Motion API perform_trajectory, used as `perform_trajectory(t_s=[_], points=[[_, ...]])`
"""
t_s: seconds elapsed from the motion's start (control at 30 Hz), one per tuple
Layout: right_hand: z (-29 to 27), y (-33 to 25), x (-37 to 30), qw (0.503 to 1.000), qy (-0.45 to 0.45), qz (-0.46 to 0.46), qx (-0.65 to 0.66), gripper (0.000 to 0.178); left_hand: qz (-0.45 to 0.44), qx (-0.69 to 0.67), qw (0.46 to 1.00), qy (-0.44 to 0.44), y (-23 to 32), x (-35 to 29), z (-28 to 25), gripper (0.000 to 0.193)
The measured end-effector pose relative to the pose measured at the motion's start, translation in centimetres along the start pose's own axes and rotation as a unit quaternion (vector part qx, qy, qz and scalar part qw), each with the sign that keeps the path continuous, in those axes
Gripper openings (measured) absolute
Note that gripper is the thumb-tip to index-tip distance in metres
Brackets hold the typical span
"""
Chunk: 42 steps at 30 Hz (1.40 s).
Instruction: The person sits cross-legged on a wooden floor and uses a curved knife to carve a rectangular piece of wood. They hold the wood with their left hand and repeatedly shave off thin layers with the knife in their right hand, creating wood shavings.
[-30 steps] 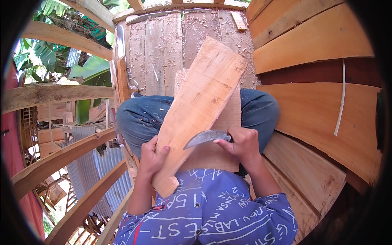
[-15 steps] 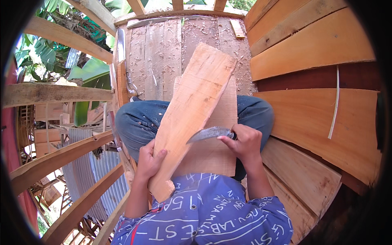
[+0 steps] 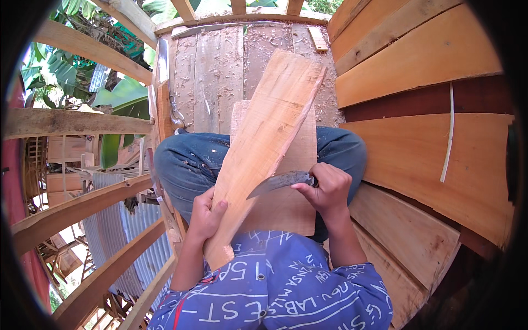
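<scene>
My left hand (image 3: 208, 215) is closed around the left edge of a long pale wooden board (image 3: 269, 121), near its narrower end by my body. The board slants up and to the right, its wide end away from me. In my right hand (image 3: 329, 190) is a knife (image 3: 281, 182) with a broad curved blade; my fist covers most of its dark handle. The blade points left, its tip at the board's right edge. Beneath lies a second, wider board (image 3: 286, 212) across my lap, partly hidden by the first.
Wood shavings litter the plank floor (image 3: 206, 82) ahead. A small wood offcut (image 3: 317, 38) lies at the far right of it. Wide planks (image 3: 423, 159) form a wall on the right. Wooden rails (image 3: 82, 206) run along the left, with corrugated sheets (image 3: 129, 242) beyond them.
The long board has tilted a little, its far end shifting right and away from me. The knife has moved slightly left along with my right hand, still against the board's edge.
</scene>
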State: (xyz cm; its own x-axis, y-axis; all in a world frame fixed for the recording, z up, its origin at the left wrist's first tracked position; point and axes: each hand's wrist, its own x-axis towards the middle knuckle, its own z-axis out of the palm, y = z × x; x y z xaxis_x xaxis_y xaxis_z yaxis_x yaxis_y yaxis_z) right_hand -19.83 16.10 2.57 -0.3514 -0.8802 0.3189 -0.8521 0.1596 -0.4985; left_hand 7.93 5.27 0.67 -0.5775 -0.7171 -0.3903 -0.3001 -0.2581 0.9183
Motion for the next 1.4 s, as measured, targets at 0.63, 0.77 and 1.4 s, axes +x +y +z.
perform_trajectory(t_s=[0.63, 0.77, 1.4], points=[[-1.9, 2.9, 1.0, 0.964, 0.113, 0.188, 0.148, 0.06, 0.001, 0.05, 0.998, -0.028, -0.2, -0.6, -0.1, 0.048], [-0.6, -1.6, 0.0, 0.945, -0.085, 0.133, 0.286, 0.054, 0.003, 0.015, 1.0, -0.019, -0.9, 0.0, -0.1, 0.048], [0.6, -2.2, 0.9, 0.987, -0.079, 0.003, 0.142, 0.049, 0.023, -0.021, 1.0, 0.005, -1.2, 0.3, -1.3, 0.05]])
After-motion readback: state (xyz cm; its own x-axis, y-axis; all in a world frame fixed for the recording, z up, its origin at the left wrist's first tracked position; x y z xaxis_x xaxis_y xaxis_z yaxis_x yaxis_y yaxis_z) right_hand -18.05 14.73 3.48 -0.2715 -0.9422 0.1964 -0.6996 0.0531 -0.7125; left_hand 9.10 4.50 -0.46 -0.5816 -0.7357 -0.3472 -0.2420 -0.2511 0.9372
